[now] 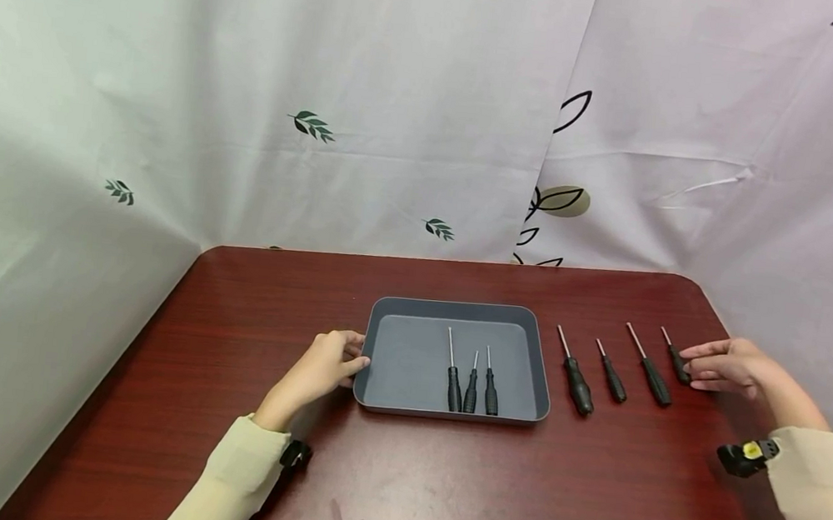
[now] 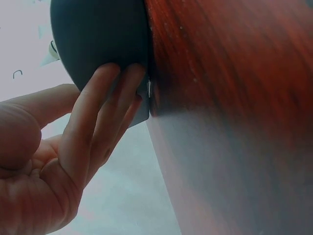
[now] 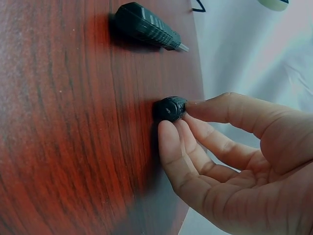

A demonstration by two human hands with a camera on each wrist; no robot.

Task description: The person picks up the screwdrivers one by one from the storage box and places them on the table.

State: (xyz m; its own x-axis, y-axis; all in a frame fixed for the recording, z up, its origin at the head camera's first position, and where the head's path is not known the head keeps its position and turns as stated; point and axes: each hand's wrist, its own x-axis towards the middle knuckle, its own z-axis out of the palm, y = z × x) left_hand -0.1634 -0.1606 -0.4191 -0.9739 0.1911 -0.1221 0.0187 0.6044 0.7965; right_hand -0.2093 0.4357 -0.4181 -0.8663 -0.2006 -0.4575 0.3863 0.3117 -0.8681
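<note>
My left hand (image 1: 329, 362) holds the left side of a grey rectangular tray (image 1: 400, 306), its fingers against the outer wall (image 2: 105, 29) and its thumb up by the rim. Inside the tray, three black-handled screwdrivers (image 1: 471, 392) lie side by side, shafts pointing away. At the far right, my right hand (image 1: 733, 370) pinches the handle of a small screwdriver (image 1: 677, 365) on the table. The right wrist view shows the butt of that handle (image 3: 171, 108) between thumb and fingers; its shaft is hidden there.
Between the tray and my right hand, a thick-handled screwdriver (image 1: 577, 386), a short one (image 1: 613, 381) and a long one (image 1: 655, 382) lie in a row on the reddish-brown table (image 1: 440, 488). A pale curtain (image 1: 403, 83) hangs behind the table's back edge and along its sides.
</note>
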